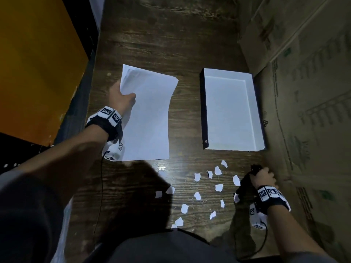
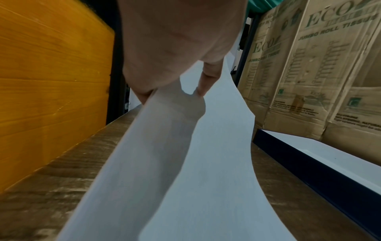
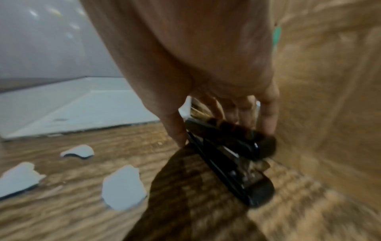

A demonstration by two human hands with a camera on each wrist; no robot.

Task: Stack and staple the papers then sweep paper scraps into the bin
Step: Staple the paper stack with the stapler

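A stack of white papers lies on the dark wooden table. My left hand pinches its far left edge and lifts it, so the sheets curl upward. My right hand grips a black stapler near the table's right edge; in the right wrist view the fingers curl round the stapler, just above the wood. Several white paper scraps lie scattered on the near part of the table, to the left of the stapler. A shallow white bin with dark outer walls sits to the right of the papers.
Cardboard boxes stand along the table's right side, close to my right hand. An orange wooden panel rises at the left. More scraps lie just left of the stapler.
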